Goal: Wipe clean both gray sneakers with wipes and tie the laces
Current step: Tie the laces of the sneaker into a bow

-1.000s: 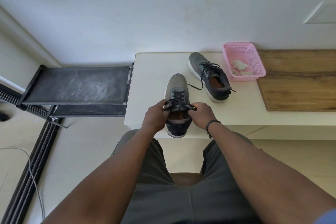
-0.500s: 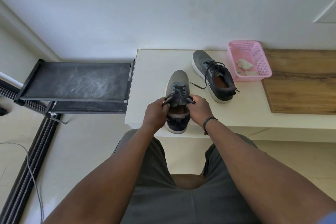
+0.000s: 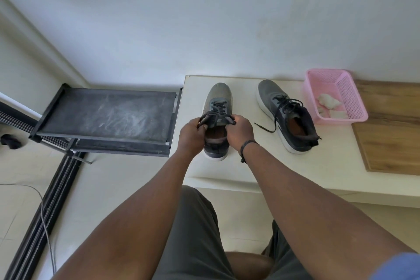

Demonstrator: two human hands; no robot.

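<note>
The near gray sneaker (image 3: 217,107) stands upright on the white table (image 3: 250,166), toe pointing away from you and heel close to the table's front edge, and you have both hands at its collar. Your left hand (image 3: 192,134) has its fingers curled round the dark lace ends (image 3: 205,119) on the shoe's left side, and your right hand (image 3: 239,130) pinches the lace on the right side beside the tongue; a dark wristband (image 3: 246,146) sits on that wrist. The second gray sneaker (image 3: 287,113) rests to the right, well apart from the first, angled a little, with its laces (image 3: 275,125) loose and one end trailing on the tabletop. Just beside its toe end stands a pink basket (image 3: 350,95) holding crumpled white wipes (image 3: 329,105), its right side on a wooden board (image 3: 391,134). To the left of the table is a black rack (image 3: 106,113) with a dusty shelf, and a thin cable (image 3: 45,223) lies on the floor.
</note>
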